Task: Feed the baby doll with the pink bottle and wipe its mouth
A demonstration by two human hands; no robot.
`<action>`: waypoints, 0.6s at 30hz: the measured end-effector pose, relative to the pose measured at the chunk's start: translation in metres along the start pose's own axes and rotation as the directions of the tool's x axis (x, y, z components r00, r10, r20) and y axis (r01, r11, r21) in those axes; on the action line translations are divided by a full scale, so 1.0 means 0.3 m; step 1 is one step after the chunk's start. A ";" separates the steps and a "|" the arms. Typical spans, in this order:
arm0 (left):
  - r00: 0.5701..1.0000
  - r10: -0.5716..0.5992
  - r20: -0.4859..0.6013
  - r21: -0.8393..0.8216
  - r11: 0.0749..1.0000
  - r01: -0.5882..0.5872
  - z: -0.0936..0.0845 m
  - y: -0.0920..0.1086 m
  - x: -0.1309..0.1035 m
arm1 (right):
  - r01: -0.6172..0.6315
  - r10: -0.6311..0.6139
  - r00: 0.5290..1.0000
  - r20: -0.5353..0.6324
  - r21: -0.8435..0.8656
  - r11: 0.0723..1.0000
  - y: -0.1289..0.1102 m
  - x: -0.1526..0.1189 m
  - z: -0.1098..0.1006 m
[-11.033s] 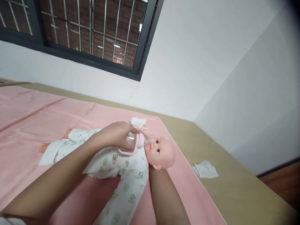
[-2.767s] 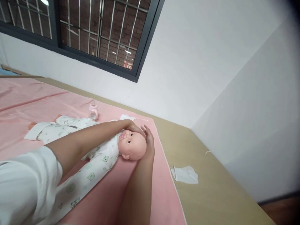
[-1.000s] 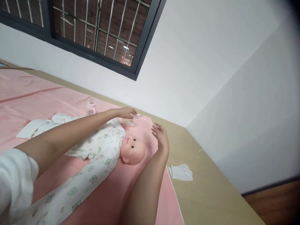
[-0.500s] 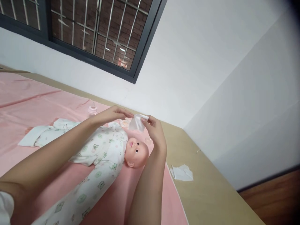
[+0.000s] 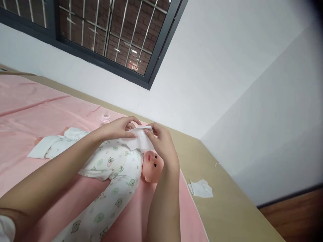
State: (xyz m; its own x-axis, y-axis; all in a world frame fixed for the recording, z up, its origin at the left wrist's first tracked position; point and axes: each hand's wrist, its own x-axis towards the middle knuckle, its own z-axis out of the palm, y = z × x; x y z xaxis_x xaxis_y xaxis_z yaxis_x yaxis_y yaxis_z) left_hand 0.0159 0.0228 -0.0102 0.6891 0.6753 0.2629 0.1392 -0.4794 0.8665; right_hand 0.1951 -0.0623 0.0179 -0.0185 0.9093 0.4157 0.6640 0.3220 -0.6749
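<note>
A thin white tissue (image 5: 141,140) is spread between my hands, above the doll's chest and beside its head. My right hand (image 5: 163,141) pinches its upper right corner between thumb and fingers. At the tissue's left edge, my left hand (image 5: 123,128) has its thumb over the front and other fingers curled, the index finger raised. The baby doll (image 5: 151,168) lies on its back in a white suit (image 5: 113,161) with green bear prints; my right forearm covers part of its head.
A pink sheet (image 5: 32,111) covers most of the tan surface (image 5: 202,158). Another white tissue (image 5: 202,188) lies at right by the sheet's edge. A baby bottle (image 5: 105,117) stands behind my left wrist. Beyond are a white wall (image 5: 191,84) and a barred window (image 5: 106,33).
The tissue has moved left and lower and is spread wider. My left hand now meets its left edge. The view has shifted slightly.
</note>
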 end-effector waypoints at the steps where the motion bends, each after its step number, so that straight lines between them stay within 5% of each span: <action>1: 0.999 0.005 0.043 -0.017 1.000 -0.004 -0.005 0.001 -0.001 | 0.003 -0.003 1.000 0.003 0.028 1.000 0.004 0.001 -0.001; 5: 0.975 0.028 0.219 -0.090 0.996 -0.009 -0.014 0.017 -0.012 | -0.019 0.021 1.000 -0.012 0.115 0.993 0.025 0.005 -0.005; 10: 0.959 0.058 0.278 -0.100 0.995 -0.032 -0.006 0.023 -0.019 | -0.050 0.058 0.998 -0.029 0.217 0.975 0.032 0.004 -0.011; 15: 0.952 0.306 -0.018 -0.069 0.949 -0.307 0.018 0.033 -0.019 | -0.115 0.107 0.993 0.047 0.252 0.961 0.033 0.005 -0.007; 18: 0.947 0.303 -0.106 -0.080 0.947 -0.312 0.028 0.047 -0.026 | -0.144 0.128 0.988 0.086 0.222 0.964 0.041 0.009 -0.007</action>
State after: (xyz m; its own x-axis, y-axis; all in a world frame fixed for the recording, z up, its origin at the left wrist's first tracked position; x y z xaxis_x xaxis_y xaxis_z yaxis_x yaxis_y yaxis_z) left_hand 0.0184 0.0061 -0.0035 0.6195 0.5534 0.5568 -0.1402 -0.6198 0.7721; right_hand 0.2048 -0.0564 0.0118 0.0030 0.9623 0.2720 0.4772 0.2377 -0.8461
